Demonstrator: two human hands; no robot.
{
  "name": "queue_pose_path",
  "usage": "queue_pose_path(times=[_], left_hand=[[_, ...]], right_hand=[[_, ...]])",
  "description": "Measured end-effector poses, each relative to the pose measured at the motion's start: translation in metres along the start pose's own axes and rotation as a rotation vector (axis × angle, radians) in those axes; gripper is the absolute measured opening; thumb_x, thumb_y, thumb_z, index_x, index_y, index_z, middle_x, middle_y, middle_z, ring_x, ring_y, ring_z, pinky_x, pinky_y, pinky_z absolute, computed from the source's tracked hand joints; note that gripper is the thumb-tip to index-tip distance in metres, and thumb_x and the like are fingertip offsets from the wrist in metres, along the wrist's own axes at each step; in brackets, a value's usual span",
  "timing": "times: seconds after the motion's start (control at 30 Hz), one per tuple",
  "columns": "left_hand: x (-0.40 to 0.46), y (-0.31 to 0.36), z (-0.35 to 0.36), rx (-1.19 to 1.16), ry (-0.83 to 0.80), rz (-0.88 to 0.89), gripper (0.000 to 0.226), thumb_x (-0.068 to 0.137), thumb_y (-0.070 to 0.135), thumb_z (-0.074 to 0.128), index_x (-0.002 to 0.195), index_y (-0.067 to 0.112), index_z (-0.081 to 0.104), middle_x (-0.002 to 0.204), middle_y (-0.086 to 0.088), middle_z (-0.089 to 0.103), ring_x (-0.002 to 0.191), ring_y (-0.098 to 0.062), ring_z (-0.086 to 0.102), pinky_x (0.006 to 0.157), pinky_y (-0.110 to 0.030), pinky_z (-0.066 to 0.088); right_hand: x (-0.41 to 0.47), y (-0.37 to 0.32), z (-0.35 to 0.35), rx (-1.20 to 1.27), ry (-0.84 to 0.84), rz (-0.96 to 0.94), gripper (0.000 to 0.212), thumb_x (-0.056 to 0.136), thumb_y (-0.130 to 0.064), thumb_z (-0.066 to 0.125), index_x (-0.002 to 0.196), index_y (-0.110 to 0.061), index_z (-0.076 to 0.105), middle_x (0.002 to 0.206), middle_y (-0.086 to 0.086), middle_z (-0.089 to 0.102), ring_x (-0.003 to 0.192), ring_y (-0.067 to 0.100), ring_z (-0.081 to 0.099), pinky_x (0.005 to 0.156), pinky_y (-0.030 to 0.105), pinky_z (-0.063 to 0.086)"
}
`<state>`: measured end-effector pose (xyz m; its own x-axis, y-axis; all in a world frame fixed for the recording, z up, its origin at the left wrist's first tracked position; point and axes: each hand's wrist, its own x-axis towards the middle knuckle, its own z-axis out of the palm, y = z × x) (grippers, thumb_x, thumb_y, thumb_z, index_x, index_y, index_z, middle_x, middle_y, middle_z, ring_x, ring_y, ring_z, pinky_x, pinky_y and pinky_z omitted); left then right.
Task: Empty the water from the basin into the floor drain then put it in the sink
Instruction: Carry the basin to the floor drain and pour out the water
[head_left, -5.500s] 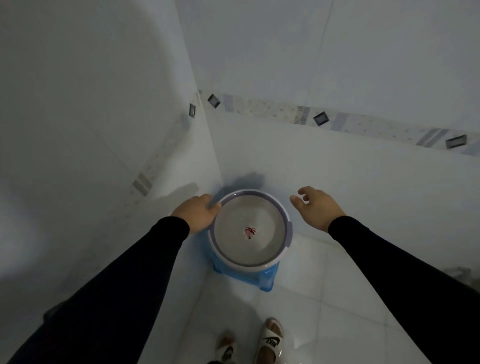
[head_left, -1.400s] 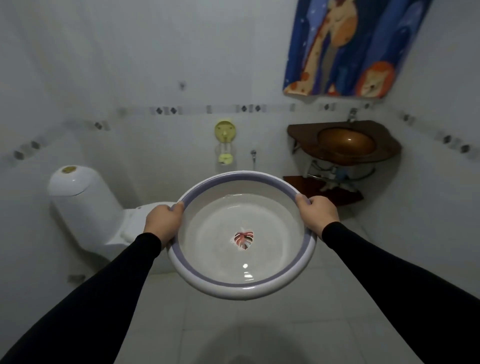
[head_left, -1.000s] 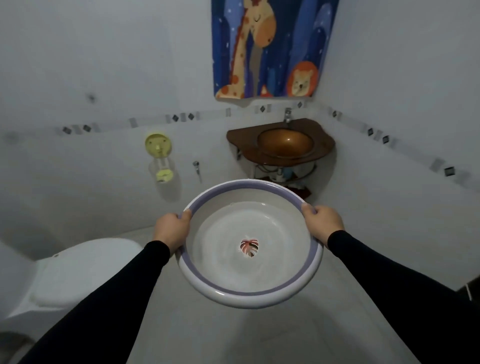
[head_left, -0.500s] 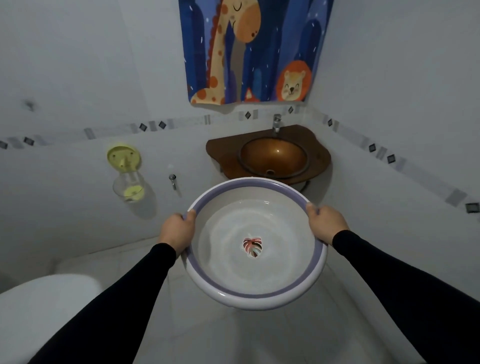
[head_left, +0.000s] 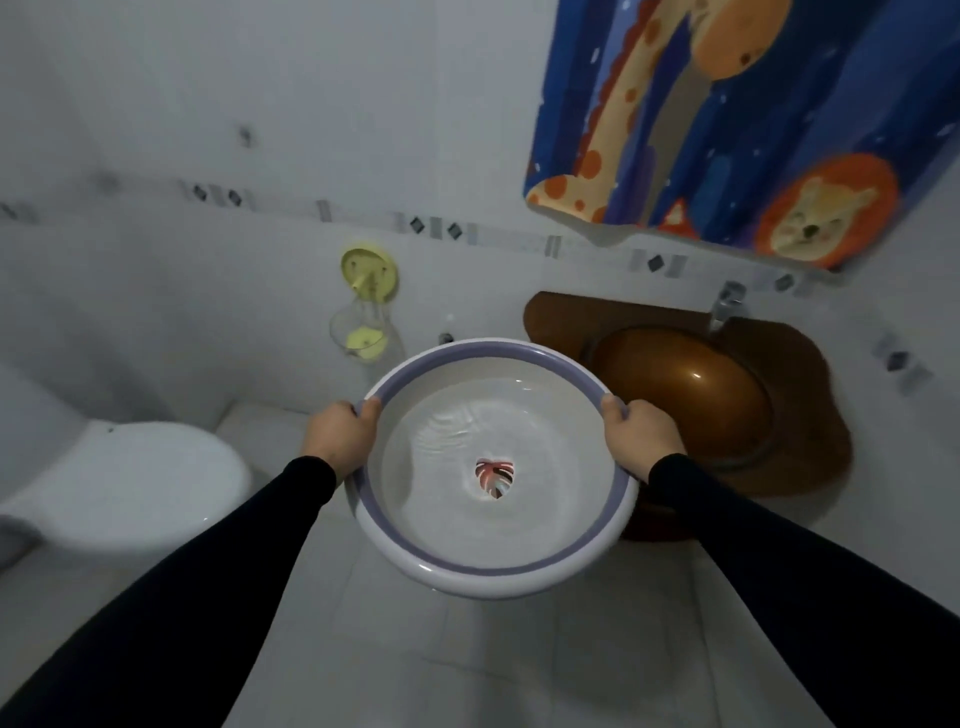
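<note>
I hold a round white basin (head_left: 524, 571) with a purple band under its rim and a red leaf print on its bottom. Rippling water lies in it. My left hand (head_left: 340, 436) grips the rim on the left side and my right hand (head_left: 641, 434) grips it on the right. The basin hangs level above the white tiled floor (head_left: 467, 649). Just behind it to the right is the brown corner sink (head_left: 685, 395) with a copper-coloured bowl and a small tap (head_left: 724, 304). No floor drain is in view.
A white toilet (head_left: 119, 483) stands at the left. A yellow holder with a clear cup (head_left: 363, 312) hangs on the back wall. A blue towel with a giraffe and a lion (head_left: 727, 124) hangs above the sink. White tiled walls close in on all sides.
I have lifted the basin off the blue stool and turned round with it. Over the last second the sink has come closer and shifted right, and the water now ripples.
</note>
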<state>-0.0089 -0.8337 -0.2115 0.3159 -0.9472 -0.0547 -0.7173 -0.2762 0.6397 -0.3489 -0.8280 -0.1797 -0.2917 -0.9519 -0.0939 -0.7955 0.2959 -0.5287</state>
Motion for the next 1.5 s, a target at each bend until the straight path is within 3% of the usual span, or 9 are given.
queue_pose_path(times=[0.2, 0.33, 0.5, 0.8, 0.93, 1.03, 1.17, 1.4, 1.5], left_hand=[[0.039, -0.002, -0.003, -0.031, 0.118, -0.123, 0.054, 0.097, 0.044, 0.040, 0.054, 0.011, 0.045, 0.079, -0.026, 0.064, 0.082, -0.041, 0.060, 0.066, -0.035, 0.036], [0.063, -0.022, -0.001, -0.028, 0.148, -0.184, 0.053, 0.097, 0.044, 0.039, 0.064, 0.006, 0.052, 0.081, -0.023, 0.064, 0.087, -0.040, 0.061, 0.068, -0.033, 0.035], [0.098, -0.055, 0.000, -0.022, 0.149, -0.269, 0.057, 0.097, 0.048, 0.038, 0.087, -0.002, 0.062, 0.099, -0.027, 0.067, 0.094, -0.040, 0.060, 0.074, -0.035, 0.038], [0.136, -0.102, 0.002, -0.083, 0.198, -0.452, 0.050, 0.096, 0.051, 0.040, 0.072, 0.008, 0.051, 0.076, -0.009, 0.057, 0.079, -0.031, 0.052, 0.069, -0.033, 0.037], [0.148, -0.124, 0.021, -0.124, 0.226, -0.558, 0.048, 0.094, 0.052, 0.042, 0.073, 0.010, 0.048, 0.070, -0.002, 0.051, 0.075, -0.028, 0.050, 0.065, -0.034, 0.036], [0.158, -0.149, 0.050, -0.175, 0.221, -0.630, 0.044, 0.094, 0.050, 0.041, 0.081, 0.009, 0.049, 0.073, -0.003, 0.052, 0.070, -0.026, 0.051, 0.058, -0.033, 0.039], [0.176, -0.197, 0.112, -0.211, 0.202, -0.681, 0.036, 0.095, 0.041, 0.039, 0.074, 0.012, 0.046, 0.072, -0.006, 0.053, 0.059, -0.023, 0.050, 0.049, -0.029, 0.039], [0.213, -0.278, 0.210, -0.183, 0.226, -0.645, 0.039, 0.098, 0.033, 0.039, 0.065, 0.013, 0.046, 0.067, -0.011, 0.054, 0.067, -0.031, 0.055, 0.061, -0.034, 0.045], [0.227, -0.320, 0.263, -0.161, 0.236, -0.636, 0.037, 0.098, 0.035, 0.039, 0.070, 0.012, 0.047, 0.077, -0.016, 0.057, 0.073, -0.034, 0.058, 0.066, -0.038, 0.046]], right_hand=[[0.086, -0.037, 0.025, -0.017, -0.108, -0.144, 0.054, 0.096, -0.049, 0.027, 0.083, -0.006, 0.057, 0.068, 0.006, 0.054, 0.062, 0.021, 0.051, 0.046, 0.024, 0.031], [0.124, -0.063, 0.058, -0.027, -0.154, -0.201, 0.057, 0.096, -0.049, 0.026, 0.084, -0.004, 0.058, 0.069, 0.006, 0.055, 0.060, 0.019, 0.051, 0.046, 0.024, 0.031], [0.156, -0.092, 0.108, -0.027, -0.233, -0.208, 0.059, 0.096, -0.050, 0.026, 0.092, -0.002, 0.060, 0.084, 0.016, 0.062, 0.073, 0.027, 0.057, 0.060, 0.028, 0.039], [0.209, -0.144, 0.184, -0.030, -0.343, -0.298, 0.056, 0.097, -0.047, 0.025, 0.087, -0.003, 0.058, 0.070, 0.007, 0.054, 0.060, 0.017, 0.049, 0.049, 0.025, 0.031], [0.238, -0.153, 0.231, -0.025, -0.403, -0.340, 0.052, 0.097, -0.046, 0.026, 0.090, -0.005, 0.057, 0.078, 0.009, 0.055, 0.065, 0.021, 0.049, 0.061, 0.026, 0.034], [0.260, -0.151, 0.274, -0.031, -0.430, -0.389, 0.052, 0.097, -0.046, 0.027, 0.089, -0.004, 0.057, 0.079, 0.009, 0.055, 0.072, 0.025, 0.050, 0.065, 0.026, 0.035], [0.291, -0.132, 0.348, -0.046, -0.451, -0.427, 0.052, 0.096, -0.046, 0.027, 0.085, -0.004, 0.056, 0.071, 0.005, 0.052, 0.069, 0.023, 0.049, 0.061, 0.027, 0.034], [0.334, -0.085, 0.474, -0.062, -0.473, -0.421, 0.045, 0.095, -0.041, 0.036, 0.081, -0.004, 0.059, 0.078, 0.012, 0.058, 0.073, 0.026, 0.052, 0.068, 0.028, 0.037], [0.349, -0.049, 0.539, -0.075, -0.485, -0.428, 0.042, 0.094, -0.038, 0.037, 0.080, -0.005, 0.058, 0.071, 0.009, 0.056, 0.072, 0.025, 0.051, 0.066, 0.028, 0.035]])
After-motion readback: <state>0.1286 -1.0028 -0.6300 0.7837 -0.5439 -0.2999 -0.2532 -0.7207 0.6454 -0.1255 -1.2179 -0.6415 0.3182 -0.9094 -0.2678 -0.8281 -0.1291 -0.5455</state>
